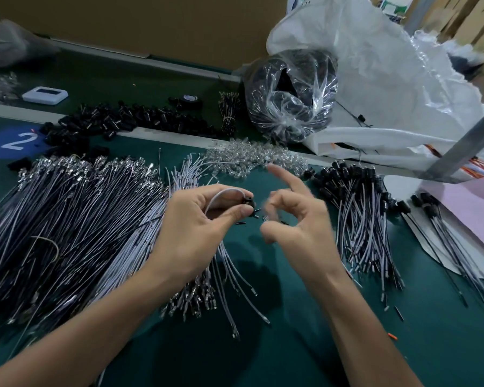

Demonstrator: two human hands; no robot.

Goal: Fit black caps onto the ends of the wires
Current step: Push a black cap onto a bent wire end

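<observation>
Black plastic cap (248, 203), small and rounded, is pinched in the left hand (199, 227) above the green felt counter (291, 344), pointing right. Its thin grey wire (221, 194) arches back leftward. The right hand (294, 219) is blurred, fingers curled; I cannot tell its grip.

loose wires (67, 219) left | capped wires (361, 219) right | caps (123, 118), apparently, behind

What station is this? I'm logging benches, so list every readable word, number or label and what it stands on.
"2": white numeral on the round blue sticker on the green table.
White device: dark screen, nothing readable.
Dark print at the white bag's top edge: too blurred to read.
Box at top right: print too blurred to read.
</observation>
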